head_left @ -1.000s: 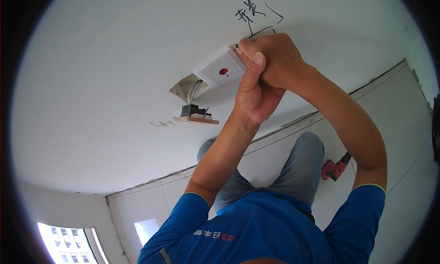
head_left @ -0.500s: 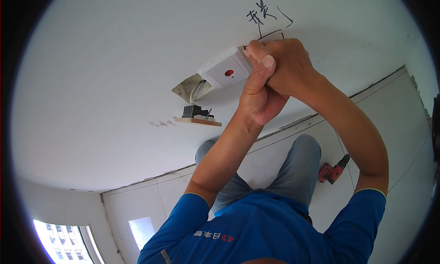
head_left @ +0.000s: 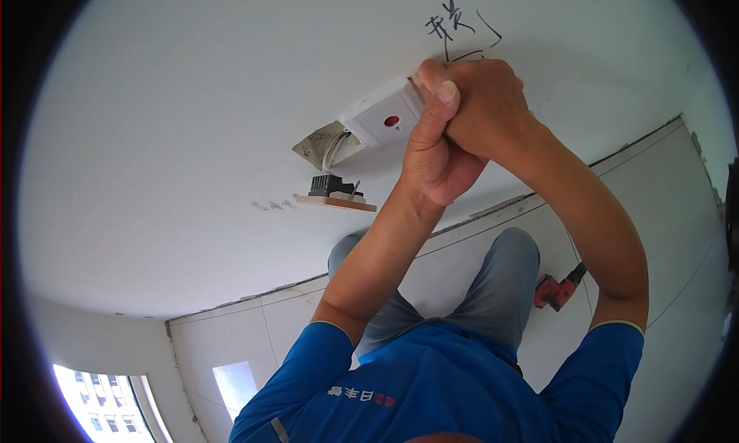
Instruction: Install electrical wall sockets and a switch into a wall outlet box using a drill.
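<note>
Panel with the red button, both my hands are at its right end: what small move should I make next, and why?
I'd probably ease the left hand slightly aside, leaving the right hand in place, to check the panel. Together they hide much of its right end, so I can't tell whether that edge sits flush.

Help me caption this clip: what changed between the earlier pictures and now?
Mostly the view shifted: the white panel with a red button and the hanging fixture sit slightly further right in the picture. No visible grasp or release. The left hand and right hand stay together at the panel's right end; the red drill stays on the floor.
</note>
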A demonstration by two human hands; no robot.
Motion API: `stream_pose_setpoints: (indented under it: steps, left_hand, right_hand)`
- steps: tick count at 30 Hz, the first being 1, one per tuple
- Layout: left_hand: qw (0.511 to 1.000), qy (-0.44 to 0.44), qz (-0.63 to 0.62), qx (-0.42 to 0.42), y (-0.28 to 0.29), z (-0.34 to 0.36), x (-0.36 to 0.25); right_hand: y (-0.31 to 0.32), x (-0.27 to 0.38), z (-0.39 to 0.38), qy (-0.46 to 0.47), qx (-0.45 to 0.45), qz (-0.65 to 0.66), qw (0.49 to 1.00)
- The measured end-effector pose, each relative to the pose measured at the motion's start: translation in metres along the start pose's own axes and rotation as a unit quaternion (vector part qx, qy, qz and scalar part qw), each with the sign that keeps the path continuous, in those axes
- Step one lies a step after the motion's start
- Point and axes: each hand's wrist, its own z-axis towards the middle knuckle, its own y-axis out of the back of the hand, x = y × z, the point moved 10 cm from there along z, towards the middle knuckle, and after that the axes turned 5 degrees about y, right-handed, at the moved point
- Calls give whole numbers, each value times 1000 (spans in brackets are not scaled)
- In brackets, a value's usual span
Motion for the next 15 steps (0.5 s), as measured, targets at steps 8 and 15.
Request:
stream_pose_setpoints:
  steps: [8, 15]
  left_hand:
    - [999, -31, -28, 5, -1, 7, -1]
    - [997, -44, -67, 12, -4, 8, -5]
  right_hand:
    - [11, 10, 9, 62, -5, -47, 997]
    - [9, 8, 17, 36, 77, -15, 996]
